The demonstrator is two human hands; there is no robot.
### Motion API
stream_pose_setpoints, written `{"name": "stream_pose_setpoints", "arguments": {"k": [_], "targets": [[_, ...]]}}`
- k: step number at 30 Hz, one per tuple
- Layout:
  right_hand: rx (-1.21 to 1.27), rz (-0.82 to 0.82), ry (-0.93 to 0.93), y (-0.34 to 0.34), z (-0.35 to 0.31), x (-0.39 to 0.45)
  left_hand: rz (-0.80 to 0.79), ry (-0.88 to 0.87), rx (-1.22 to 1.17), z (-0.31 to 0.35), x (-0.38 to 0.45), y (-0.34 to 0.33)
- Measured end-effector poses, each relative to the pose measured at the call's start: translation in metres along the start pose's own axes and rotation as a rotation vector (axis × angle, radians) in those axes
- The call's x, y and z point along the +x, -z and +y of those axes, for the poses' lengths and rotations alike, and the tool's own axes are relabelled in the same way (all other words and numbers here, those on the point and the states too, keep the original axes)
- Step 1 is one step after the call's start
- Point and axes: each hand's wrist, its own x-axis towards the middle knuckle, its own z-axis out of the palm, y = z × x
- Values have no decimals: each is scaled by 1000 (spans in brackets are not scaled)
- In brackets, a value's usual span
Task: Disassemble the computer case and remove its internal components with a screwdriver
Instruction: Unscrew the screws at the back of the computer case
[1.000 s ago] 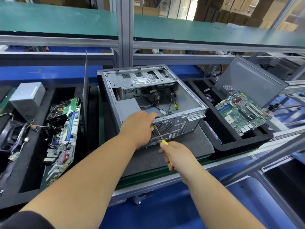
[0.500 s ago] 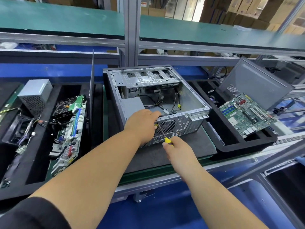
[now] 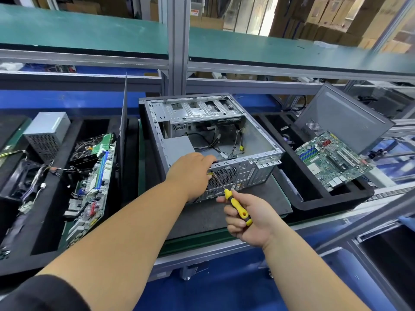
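Right hand [image 3: 251,221] fingers wrap the yellow-black-handled screwdriver [image 3: 237,204], tip at the open grey metal computer case [image 3: 224,151] rear; left hand [image 3: 190,173] grips the case edge. A slanted tip could slip off the screw and jab the left fingers [image 3: 207,159] beside it.

Your only view is the head camera, wide-angle, looking forward and down from above your arms. It sits close over the desk [image 3: 224,221], the open computer case [image 3: 258,140] near centre and the shelf rail [image 3: 89,59] toward 12 o'clock.
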Motion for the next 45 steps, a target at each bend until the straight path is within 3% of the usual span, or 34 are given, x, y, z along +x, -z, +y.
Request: {"name": "stream_pose_setpoints", "arguments": {"k": [4, 7, 9, 12, 14, 17, 22, 26, 28, 30, 31, 34, 36, 38, 40, 42, 45], "targets": [[-62, 73, 45, -5, 7, 6, -17, -18, -15, -1, 0, 0], [-269, 217, 91, -12, 7, 7, -17, -16, -16, -2, 1, 0], [-703, 387, 202, -18, 6, 4, -14, -14, -7, -2, 1, -1], [-1652, 693, 437, -20, 16, 2, -15, -10, 0, -2, 1, -1], [-1849, 758, 518, -22, 24, 4, -17, -8, -3, -2, 2, -1], [-1625, 663, 512, -19, 20, 8, -15, -8, 4, -1, 2, 0], [-238, 159, 61, -7, 1, 4, -13, 1, 7, -1, 2, 0], [97, 10, -76, -7, 0, 3, -18, 4, 14, 0, 2, 1], [109, 13, -52, -11, 3, 5, -14, 5, 8, 0, 2, 1], [-126, 135, 47, -12, 5, 7, -17, 6, 8, 0, 2, 1], [-386, 237, 134, -13, 6, 6, -20, 7, 12, 0, 3, 1], [-1478, 590, 399, -16, 13, 7, -25, 10, 19, 0, 3, 1], [-1800, 712, 500, -17, 22, 10, -21, 9, 14, 1, 2, 2], [-1770, 705, 565, -16, 28, 12, -20, 9, 9, 1, 2, 2], [-1515, 614, 561, -12, 22, 12, -23, 12, -2, 1, 1, 3], [-1017, 493, 426, -10, 12, 12, -36, 17, -25, 1, 0, 4], [-253, 219, 54, -9, 3, 8, -54, 48, -92, 0, -1, 6]]}}
